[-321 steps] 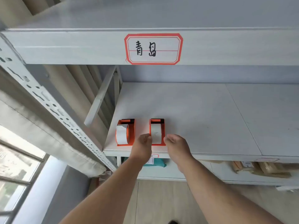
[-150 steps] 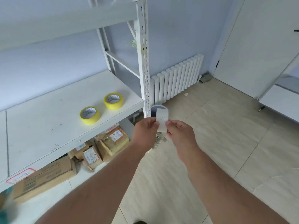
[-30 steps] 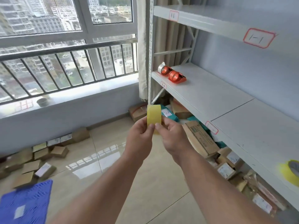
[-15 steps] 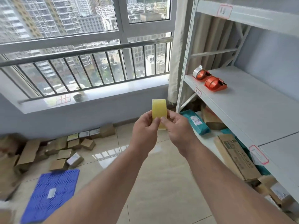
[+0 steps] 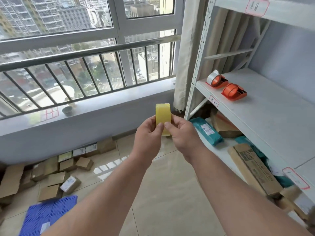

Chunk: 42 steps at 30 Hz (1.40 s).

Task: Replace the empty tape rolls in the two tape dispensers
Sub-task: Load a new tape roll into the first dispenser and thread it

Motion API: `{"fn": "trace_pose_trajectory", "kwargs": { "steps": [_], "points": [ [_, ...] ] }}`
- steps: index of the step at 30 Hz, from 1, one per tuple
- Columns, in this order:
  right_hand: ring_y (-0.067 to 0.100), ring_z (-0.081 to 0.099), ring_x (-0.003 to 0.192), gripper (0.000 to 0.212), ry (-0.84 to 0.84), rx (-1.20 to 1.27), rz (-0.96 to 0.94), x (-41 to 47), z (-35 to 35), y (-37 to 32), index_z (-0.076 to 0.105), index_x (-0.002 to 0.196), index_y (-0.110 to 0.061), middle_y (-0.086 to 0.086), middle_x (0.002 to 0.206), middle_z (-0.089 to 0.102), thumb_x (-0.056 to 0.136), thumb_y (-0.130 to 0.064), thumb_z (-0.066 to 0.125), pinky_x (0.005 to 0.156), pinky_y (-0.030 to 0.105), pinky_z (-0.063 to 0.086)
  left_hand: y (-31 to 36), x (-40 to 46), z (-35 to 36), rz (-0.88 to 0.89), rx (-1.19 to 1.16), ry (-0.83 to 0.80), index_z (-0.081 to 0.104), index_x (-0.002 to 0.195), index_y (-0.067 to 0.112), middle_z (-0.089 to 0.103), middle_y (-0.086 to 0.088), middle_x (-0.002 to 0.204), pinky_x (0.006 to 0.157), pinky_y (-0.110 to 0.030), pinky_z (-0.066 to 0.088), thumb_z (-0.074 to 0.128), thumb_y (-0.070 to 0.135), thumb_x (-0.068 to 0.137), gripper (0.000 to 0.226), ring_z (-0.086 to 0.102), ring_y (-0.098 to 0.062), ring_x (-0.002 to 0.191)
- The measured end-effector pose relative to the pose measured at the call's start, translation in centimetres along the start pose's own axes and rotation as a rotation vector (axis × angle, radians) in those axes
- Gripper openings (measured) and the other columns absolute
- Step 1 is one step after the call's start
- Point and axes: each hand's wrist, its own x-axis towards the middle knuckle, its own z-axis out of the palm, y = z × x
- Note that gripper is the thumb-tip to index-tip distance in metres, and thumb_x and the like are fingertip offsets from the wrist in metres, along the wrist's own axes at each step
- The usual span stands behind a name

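From the head view, your left hand (image 5: 149,133) and right hand (image 5: 183,133) both pinch the yellow roll (image 5: 163,116), held upright on edge in the air before you. Two orange dispensers (image 5: 234,92) sit touching near the shelf's (image 5: 272,116) left front corner, the far one carrying a white core (image 5: 211,76).

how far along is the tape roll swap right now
Done: the nearer dispenser on the shelf looks bare. In hand: left hand and right hand pinch a yellow tape roll. Left: fit it, then swap the whitish roll in the farther dispenser.
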Motion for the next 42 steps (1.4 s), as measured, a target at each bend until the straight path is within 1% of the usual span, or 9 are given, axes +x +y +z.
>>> {"fn": "trace_pose_trajectory", "kwargs": {
  "steps": [10, 16, 19, 24, 30, 33, 36, 39, 42],
  "points": [
    [0.013, 0.073, 0.116, 0.031, 0.072, 0.001, -0.006, 9.3, -1.7, -0.6, 0.076, 0.124, -0.024, -0.008, 0.114, 0.081, 0.105, -0.011, 0.055, 0.11, 0.038, 0.054, 1.6, 9.5, 1.8, -0.02, 0.024, -0.036, 0.073, 0.126, 0.015, 0.081, 0.0, 0.112, 0.073, -0.005, 0.051, 0.06, 0.008, 0.106, 0.025, 0.072, 0.009, 0.085],
    [0.001, 0.072, 0.11, 0.033, 0.061, -0.001, 0.001, 14.2, -2.6, -1.5, 0.075, 0.116, -0.035, -0.016, 0.111, 0.081, 0.107, -0.011, 0.055, 0.094, 0.016, 0.053, 2.6, 14.7, 2.7, -0.043, 0.056, -0.039, 0.072, 0.128, 0.018, 0.081, 0.001, 0.114, 0.081, -0.01, 0.054, 0.06, 0.013, 0.105, 0.026, 0.073, 0.004, 0.092],
    [0.005, 0.073, 0.111, 0.034, 0.078, -0.006, 0.009, 16.7, -2.2, -1.6, 0.076, 0.11, -0.038, -0.014, 0.11, 0.081, 0.107, -0.012, 0.055, 0.099, 0.022, 0.054, 2.5, 17.4, 2.3, -0.064, 0.041, -0.065, 0.072, 0.128, 0.02, 0.081, 0.003, 0.114, 0.091, -0.022, 0.056, 0.061, 0.016, 0.105, 0.026, 0.075, -0.011, 0.107],
    [0.013, 0.073, 0.115, 0.029, 0.142, -0.036, 0.002, 21.0, -0.5, -1.0, 0.078, 0.115, -0.039, -0.009, 0.114, 0.081, 0.104, -0.021, 0.058, 0.109, 0.041, 0.054, 2.1, 22.6, 0.4, -0.056, 0.082, -0.119, 0.073, 0.129, 0.024, 0.081, 0.009, 0.113, 0.091, -0.023, 0.055, 0.063, 0.02, 0.105, 0.026, 0.075, -0.007, 0.107],
    [0.009, 0.074, 0.113, 0.031, 0.238, 0.003, 0.005, 25.1, 1.7, -0.7, 0.075, 0.121, -0.033, -0.008, 0.115, 0.081, 0.106, -0.014, 0.056, 0.104, 0.032, 0.055, 1.6, 28.5, -1.6, -0.054, 0.069, -0.238, 0.073, 0.128, 0.022, 0.082, 0.007, 0.112, 0.087, -0.02, 0.055, 0.063, 0.02, 0.105, 0.025, 0.076, -0.008, 0.106],
    [0.007, 0.075, 0.111, 0.03, 0.281, 0.006, 0.026, 26.4, 1.4, -0.3, 0.074, 0.125, -0.029, -0.007, 0.116, 0.081, 0.107, -0.013, 0.056, 0.093, 0.021, 0.056, 1.3, 30.5, -1.4, -0.068, 0.09, -0.291, 0.073, 0.128, 0.024, 0.082, 0.007, 0.112, 0.095, -0.032, 0.058, 0.063, 0.022, 0.104, 0.025, 0.076, -0.011, 0.107],
    [0.012, 0.073, 0.116, 0.032, 0.325, 0.007, 0.049, 27.5, 0.1, 0.3, 0.07, 0.135, -0.026, -0.005, 0.12, 0.079, 0.105, -0.021, 0.058, 0.093, 0.026, 0.058, 1.3, 32.1, 0.0, -0.062, 0.108, -0.343, 0.074, 0.124, 0.026, 0.082, 0.007, 0.11, 0.102, -0.04, 0.058, 0.063, 0.023, 0.104, 0.024, 0.077, -0.013, 0.107],
    [0.015, 0.072, 0.12, 0.036, 0.383, 0.005, 0.049, 28.8, -1.9, 0.9, 0.071, 0.132, -0.031, -0.005, 0.122, 0.079, 0.098, -0.031, 0.06, 0.105, 0.04, 0.055, 1.4, 33.6, 2.3, -0.052, 0.119, -0.398, 0.074, 0.124, 0.023, 0.082, 0.006, 0.11, 0.099, -0.037, 0.059, 0.062, 0.019, 0.105, 0.024, 0.077, -0.013, 0.105],
    [0.013, 0.071, 0.12, 0.036, 0.427, 0.011, 0.036, 29.6, -4.4, 1.2, 0.072, 0.13, -0.033, -0.008, 0.121, 0.079, 0.096, -0.034, 0.06, 0.109, 0.044, 0.054, 2.1, 34.7, 4.8, -0.039, 0.142, -0.454, 0.073, 0.123, 0.021, 0.082, 0.006, 0.108, 0.09, -0.025, 0.06, 0.061, 0.017, 0.106, 0.022, 0.077, -0.006, 0.1]
  ]
}}
